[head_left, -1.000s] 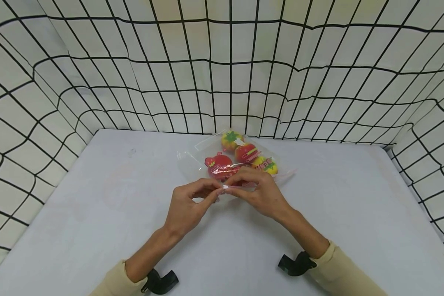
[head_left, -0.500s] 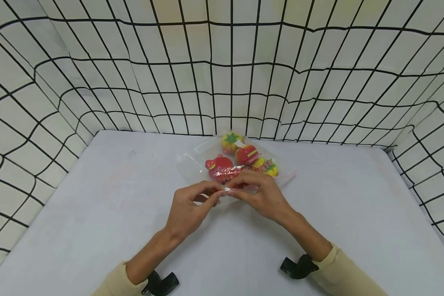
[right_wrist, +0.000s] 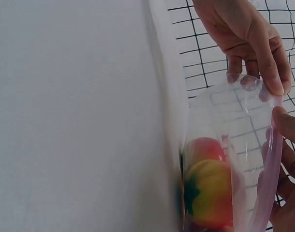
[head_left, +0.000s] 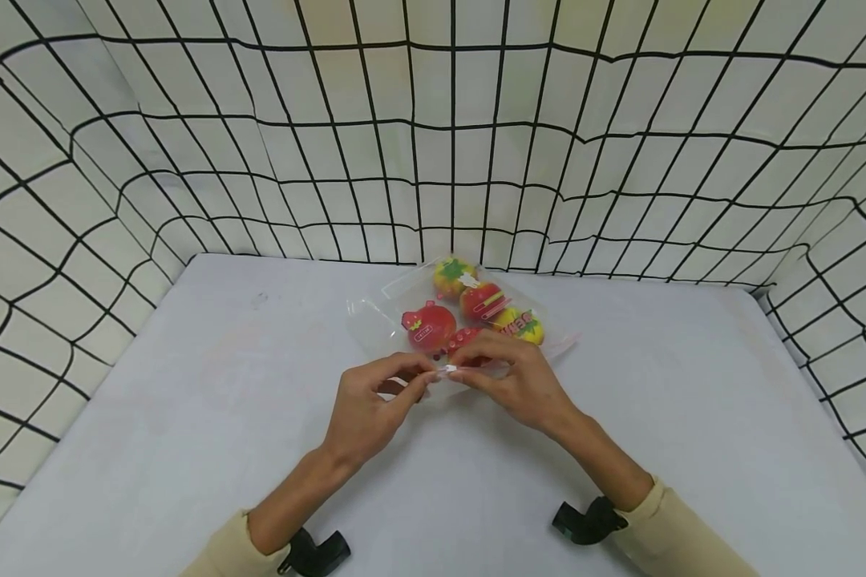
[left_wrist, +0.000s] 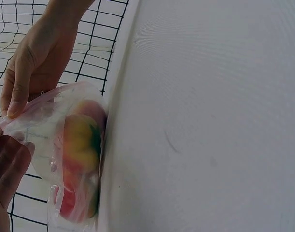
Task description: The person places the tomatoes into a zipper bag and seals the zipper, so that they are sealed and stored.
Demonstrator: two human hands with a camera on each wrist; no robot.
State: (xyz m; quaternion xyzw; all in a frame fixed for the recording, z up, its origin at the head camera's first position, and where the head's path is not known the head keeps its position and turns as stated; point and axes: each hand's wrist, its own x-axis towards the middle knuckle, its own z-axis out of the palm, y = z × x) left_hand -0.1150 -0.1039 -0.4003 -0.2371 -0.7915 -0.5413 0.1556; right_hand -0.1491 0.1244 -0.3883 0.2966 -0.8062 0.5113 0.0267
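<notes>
A clear zip bag with a pinkish closure strip lies toward the back of the table. Inside are several fruit-like toys, among them a red one and a yellow one with green. My left hand pinches the strip's left end between thumb and fingertips. Close beside it, my right hand pinches the strip near a small white piece, perhaps the slider. The right fingers partly cover a red toy. Both wrist views show the bag's mouth edge raised between the two hands.
Around the back and sides of the white table stands a black grid net against pale walls. The bag's far corner comes near the table's back edge. A black wrist mount sits at each sleeve.
The white piece and my right fingertips have shifted slightly to the right along the strip. My left hand stays almost in place, and the toys keep their positions in the bag.
</notes>
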